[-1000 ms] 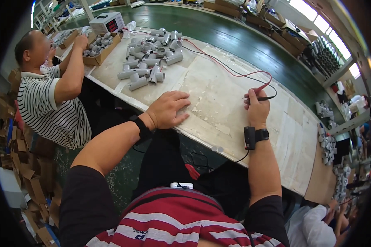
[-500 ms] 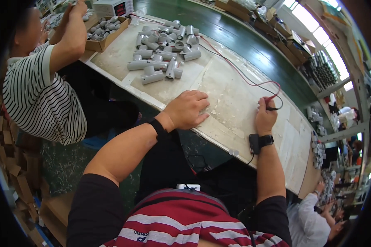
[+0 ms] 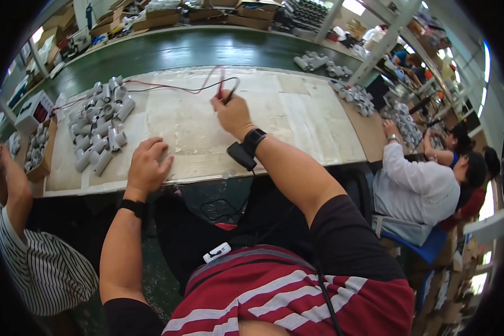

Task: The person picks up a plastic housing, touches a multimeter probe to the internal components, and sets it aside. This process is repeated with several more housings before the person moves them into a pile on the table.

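Observation:
My left hand (image 3: 148, 165) rests palm down near the table's front edge, fingers apart, holding nothing. It is just right of a heap of grey tubular fittings (image 3: 98, 129), many of them T-shaped. Over the middle of the table, my right hand (image 3: 234, 116) is closed round a red test probe (image 3: 220, 92) and a black test probe (image 3: 228, 97). Their tips are hidden by the hand. A red and a black lead (image 3: 176, 88) loop from the probes leftward past the heap, toward a white box-shaped meter (image 3: 35, 111) with a red display.
A cardboard box (image 3: 50, 151) of grey fittings stands at the table's left end. Behind the worn pale table (image 3: 313, 123) runs a shiny green surface (image 3: 173, 53). A person in striped clothing (image 3: 56, 263) is at left; another in white (image 3: 417, 185) sits at right beside more fittings (image 3: 357, 99).
The view has swung to the right, so the table now lies level across it. My right hand still holds the probes, and my left hand remains on the table beside the heap.

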{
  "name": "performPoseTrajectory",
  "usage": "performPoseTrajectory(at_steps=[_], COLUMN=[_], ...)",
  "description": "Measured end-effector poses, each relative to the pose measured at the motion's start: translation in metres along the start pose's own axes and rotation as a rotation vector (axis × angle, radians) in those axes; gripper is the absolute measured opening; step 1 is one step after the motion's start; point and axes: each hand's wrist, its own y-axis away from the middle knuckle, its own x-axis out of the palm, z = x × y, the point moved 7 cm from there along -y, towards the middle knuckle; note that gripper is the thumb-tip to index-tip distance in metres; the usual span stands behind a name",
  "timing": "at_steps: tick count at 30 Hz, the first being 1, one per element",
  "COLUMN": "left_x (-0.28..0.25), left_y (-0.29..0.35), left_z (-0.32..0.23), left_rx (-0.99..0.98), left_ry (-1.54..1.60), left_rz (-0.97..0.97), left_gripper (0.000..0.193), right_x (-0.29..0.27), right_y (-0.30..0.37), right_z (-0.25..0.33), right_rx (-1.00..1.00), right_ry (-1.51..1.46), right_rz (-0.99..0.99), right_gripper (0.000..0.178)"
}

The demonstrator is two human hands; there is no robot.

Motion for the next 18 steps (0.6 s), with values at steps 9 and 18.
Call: performPoseTrajectory(at_steps=[9,18], left_x=[-0.001,0.002], left_y=[0.003,-0.004], left_z=[0.0,-0.011], left_rx=[0.015,0.011], left_ry=[-0.007,-0.039], left_rz=[0.002,0.018], left_gripper=[0.027,0.027], right_x=[-0.015,-0.067], right_y=[0.036,0.032], right_z=[0.042,-0.011], right_rx=[0.386,0.726], right_ry=[-0.047,-0.173], right_rz=[0.439,0.707], right_gripper=[0.023,0.016])
